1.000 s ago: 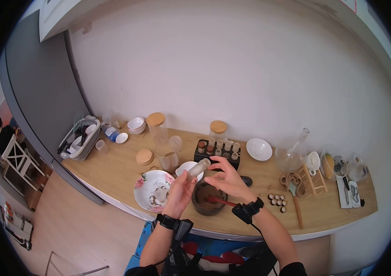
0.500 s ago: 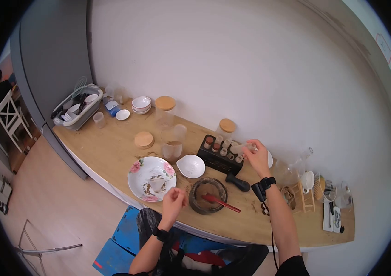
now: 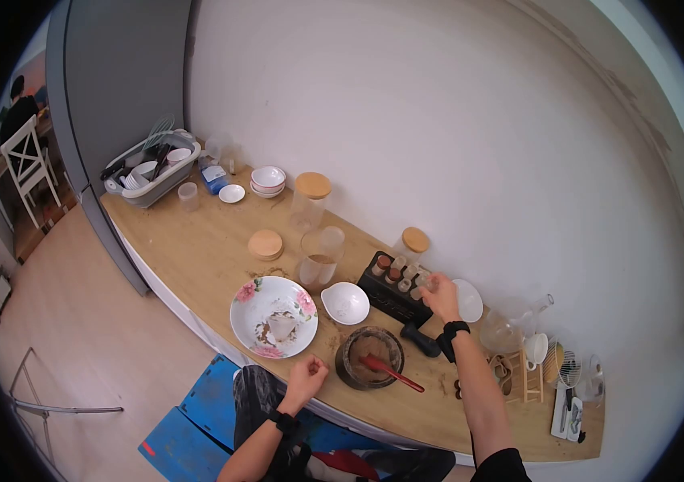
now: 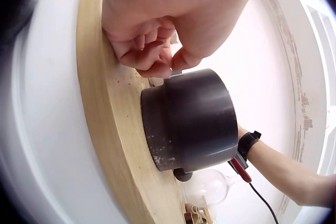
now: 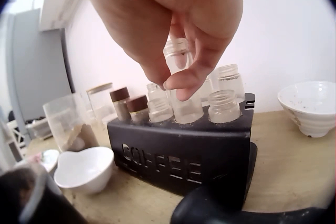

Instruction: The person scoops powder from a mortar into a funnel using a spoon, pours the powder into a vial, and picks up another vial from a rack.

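Note:
My right hand (image 3: 441, 297) pinches a clear glass vial (image 5: 186, 106) between thumb and fingers. The vial stands upright in a slot of the black rack (image 5: 157, 148) lettered COFFEE, among several other uncapped vials and two with brown caps (image 5: 137, 103). My left hand (image 3: 307, 377) hangs with loosely curled fingers by the table's front edge and shows nothing held. Close beside it stands a dark mortar (image 4: 194, 121) with brown powder inside and a red-handled spatula (image 3: 398, 376) leaning over its rim. The black pestle (image 3: 421, 341) lies between mortar and rack.
A flowered bowl (image 3: 245, 321) holding brown bits and a pale piece sits left of the mortar. Around it are a white spouted bowl (image 3: 347, 304), glass jars (image 3: 307, 210) and a wooden lid (image 3: 266, 243). A glass flask (image 3: 503, 329) and a wooden rack (image 3: 531, 381) stand to the right.
My right hand took the vial from between both hands over to the rack and has lowered it into a slot. The left hand let go of it and dropped toward the table edge.

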Action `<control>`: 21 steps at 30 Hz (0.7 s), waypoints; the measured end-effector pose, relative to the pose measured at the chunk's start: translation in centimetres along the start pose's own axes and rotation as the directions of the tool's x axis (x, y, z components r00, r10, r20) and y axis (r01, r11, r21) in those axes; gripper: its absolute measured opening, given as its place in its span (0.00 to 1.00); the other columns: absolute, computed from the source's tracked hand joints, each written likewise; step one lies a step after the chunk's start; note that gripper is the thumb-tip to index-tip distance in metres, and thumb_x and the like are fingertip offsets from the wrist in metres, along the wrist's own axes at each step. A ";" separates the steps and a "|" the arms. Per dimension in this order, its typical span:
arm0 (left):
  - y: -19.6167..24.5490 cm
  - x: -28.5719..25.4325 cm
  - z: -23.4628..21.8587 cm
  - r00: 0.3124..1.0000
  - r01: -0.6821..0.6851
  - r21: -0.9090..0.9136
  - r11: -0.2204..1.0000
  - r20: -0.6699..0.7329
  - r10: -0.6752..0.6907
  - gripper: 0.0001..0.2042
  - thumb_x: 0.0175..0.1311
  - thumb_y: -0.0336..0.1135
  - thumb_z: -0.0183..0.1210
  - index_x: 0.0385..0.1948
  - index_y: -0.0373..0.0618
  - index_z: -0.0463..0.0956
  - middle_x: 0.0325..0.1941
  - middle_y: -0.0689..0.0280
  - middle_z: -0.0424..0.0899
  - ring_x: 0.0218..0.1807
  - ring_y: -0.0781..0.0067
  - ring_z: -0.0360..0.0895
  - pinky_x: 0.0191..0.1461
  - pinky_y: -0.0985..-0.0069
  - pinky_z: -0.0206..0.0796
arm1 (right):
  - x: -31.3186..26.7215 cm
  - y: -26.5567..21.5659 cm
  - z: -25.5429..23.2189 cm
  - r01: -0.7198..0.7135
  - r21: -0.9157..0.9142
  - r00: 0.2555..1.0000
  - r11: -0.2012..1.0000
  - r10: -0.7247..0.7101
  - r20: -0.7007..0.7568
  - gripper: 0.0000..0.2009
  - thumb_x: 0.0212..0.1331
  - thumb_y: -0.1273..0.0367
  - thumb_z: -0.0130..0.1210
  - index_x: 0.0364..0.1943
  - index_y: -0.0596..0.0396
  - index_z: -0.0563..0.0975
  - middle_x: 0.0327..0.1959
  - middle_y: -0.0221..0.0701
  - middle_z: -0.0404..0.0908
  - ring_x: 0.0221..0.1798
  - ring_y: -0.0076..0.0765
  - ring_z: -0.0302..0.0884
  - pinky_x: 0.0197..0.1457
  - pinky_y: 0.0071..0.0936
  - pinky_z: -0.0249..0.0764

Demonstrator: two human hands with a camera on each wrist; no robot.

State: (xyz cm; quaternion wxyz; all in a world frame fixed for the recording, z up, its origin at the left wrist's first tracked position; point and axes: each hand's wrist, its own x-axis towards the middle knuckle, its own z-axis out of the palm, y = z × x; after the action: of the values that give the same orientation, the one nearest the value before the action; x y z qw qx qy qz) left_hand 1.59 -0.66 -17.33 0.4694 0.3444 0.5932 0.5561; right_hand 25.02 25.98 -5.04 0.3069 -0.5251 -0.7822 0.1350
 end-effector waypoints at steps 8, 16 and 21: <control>-0.3 0.7 -0.2 1.000 0.003 0.046 0.999 -0.019 -0.003 0.07 0.54 0.33 0.57 0.25 0.39 0.75 0.19 0.67 0.77 0.23 0.81 0.73 0.30 0.80 0.65 | 0.8 -1.0 1.3 -0.023 -0.264 0.989 0.964 0.061 0.134 0.15 0.40 0.73 0.68 0.33 0.65 0.78 0.31 0.45 0.81 0.36 0.46 0.80 0.42 0.36 0.75; -0.4 0.6 0.0 0.996 -0.062 0.134 0.989 -0.057 0.070 0.07 0.53 0.33 0.59 0.24 0.39 0.75 0.18 0.67 0.76 0.22 0.80 0.72 0.28 0.78 0.64 | -2.9 -2.9 -5.3 0.030 -0.079 0.998 0.996 -0.025 0.062 0.09 0.48 0.68 0.63 0.28 0.62 0.79 0.21 0.40 0.79 0.28 0.45 0.79 0.32 0.35 0.74; 0.2 0.6 -0.1 0.995 -0.080 0.104 0.991 -0.057 0.086 0.06 0.53 0.31 0.58 0.24 0.39 0.74 0.17 0.68 0.76 0.21 0.81 0.71 0.27 0.80 0.63 | -18.9 0.4 -13.7 -0.056 -0.150 0.993 0.987 0.039 -0.112 0.12 0.60 0.68 0.53 0.21 0.60 0.76 0.12 0.28 0.72 0.15 0.21 0.70 0.19 0.23 0.65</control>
State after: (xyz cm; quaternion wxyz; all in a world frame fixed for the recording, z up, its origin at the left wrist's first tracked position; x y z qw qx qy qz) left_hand 1.31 -0.14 -17.24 0.4095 0.3750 0.6200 0.5544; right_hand 38.76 7.58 -1.02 0.3046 -0.5719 -0.7598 0.0533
